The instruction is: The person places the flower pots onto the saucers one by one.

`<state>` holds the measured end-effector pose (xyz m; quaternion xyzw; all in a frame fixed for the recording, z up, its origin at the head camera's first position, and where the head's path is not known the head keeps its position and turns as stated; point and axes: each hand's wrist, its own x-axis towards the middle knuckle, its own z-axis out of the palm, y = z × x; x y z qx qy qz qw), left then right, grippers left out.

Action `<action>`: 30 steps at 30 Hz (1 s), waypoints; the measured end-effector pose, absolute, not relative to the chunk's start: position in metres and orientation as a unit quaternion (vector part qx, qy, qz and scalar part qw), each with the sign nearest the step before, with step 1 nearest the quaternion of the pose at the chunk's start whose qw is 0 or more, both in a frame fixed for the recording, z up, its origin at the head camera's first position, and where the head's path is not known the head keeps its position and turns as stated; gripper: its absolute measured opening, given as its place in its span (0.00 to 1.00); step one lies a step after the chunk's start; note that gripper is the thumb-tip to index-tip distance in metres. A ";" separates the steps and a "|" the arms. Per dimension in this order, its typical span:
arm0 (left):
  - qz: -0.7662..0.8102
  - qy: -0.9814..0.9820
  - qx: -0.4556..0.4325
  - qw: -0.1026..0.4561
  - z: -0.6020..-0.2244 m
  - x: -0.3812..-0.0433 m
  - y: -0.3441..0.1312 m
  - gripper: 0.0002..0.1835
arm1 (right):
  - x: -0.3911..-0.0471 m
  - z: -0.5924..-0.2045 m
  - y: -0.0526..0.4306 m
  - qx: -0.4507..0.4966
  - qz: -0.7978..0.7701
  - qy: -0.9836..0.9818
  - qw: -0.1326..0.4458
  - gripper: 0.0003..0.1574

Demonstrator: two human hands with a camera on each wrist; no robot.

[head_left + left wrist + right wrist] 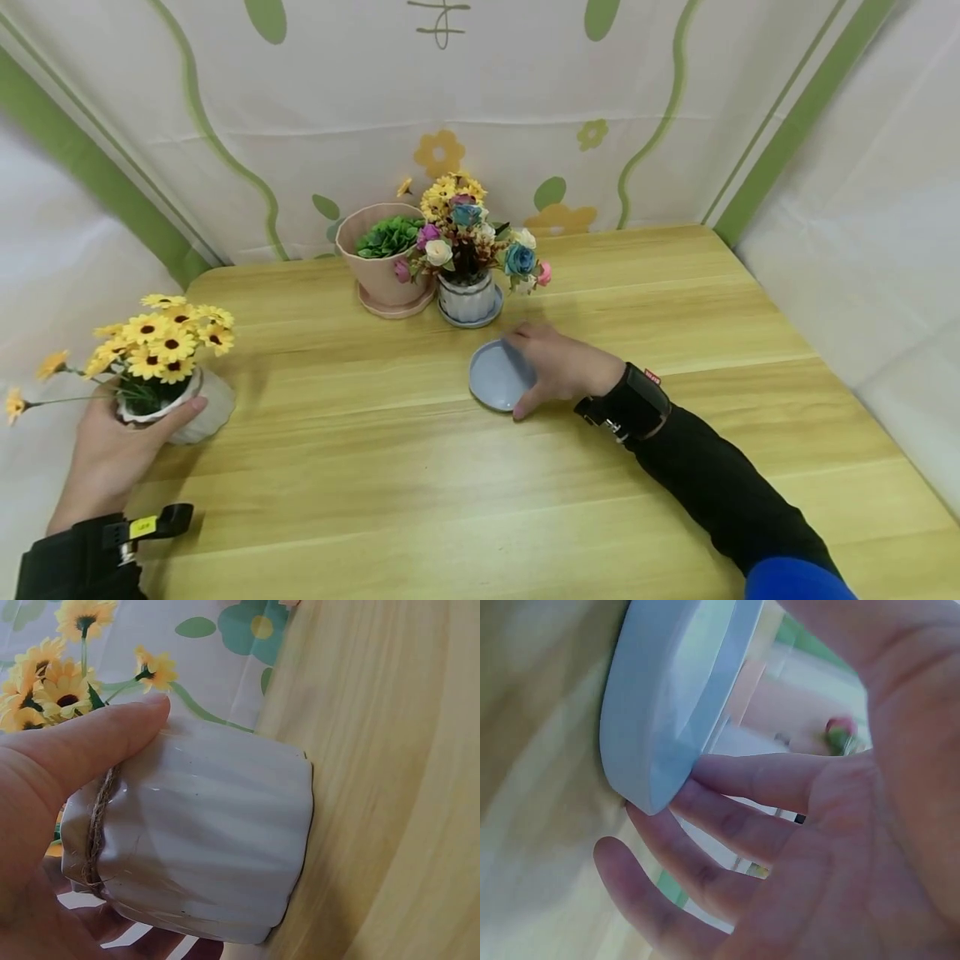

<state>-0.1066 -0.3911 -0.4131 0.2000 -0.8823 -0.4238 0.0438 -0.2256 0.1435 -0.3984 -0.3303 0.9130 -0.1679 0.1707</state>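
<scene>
My left hand point(112, 442) grips a white fluted flowerpot point(213, 408) of yellow daisies point(161, 342) at the table's left side. The thumb lies along its wall in the left wrist view, where a twine band point(97, 832) circles the pot point(210, 825). The pot looks tilted; whether its base touches the wood I cannot tell. Around the right side of a shallow blue-grey saucer point(498, 377), my right hand point(562, 362) spreads thumb and fingers at the rim. In the right wrist view, fingertips touch the saucer's edge point(641, 735); the saucer sits on the table.
Behind stand a pink pot point(382, 275) with a green plant, on a pink saucer, and a small white pot point(467, 300) of mixed roses on a blue-grey saucer point(491, 315). The wooden table point(420, 500) meets a patterned curtain point(495, 92) at the back.
</scene>
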 end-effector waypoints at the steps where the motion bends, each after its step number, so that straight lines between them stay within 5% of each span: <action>1: -0.422 -0.884 0.198 0.042 -0.413 -0.107 -0.391 0.54 | -0.223 -0.399 0.141 -0.336 -0.165 0.911 0.173 0.75; 15: -0.426 -0.884 0.184 0.049 -0.411 -0.105 -0.391 0.53 | -0.185 -0.396 0.114 -0.385 -0.142 0.889 0.204 0.72; 30: -0.426 -0.882 0.195 0.051 -0.410 -0.105 -0.387 0.54 | -0.182 -0.394 0.112 -0.388 -0.134 0.889 0.204 0.72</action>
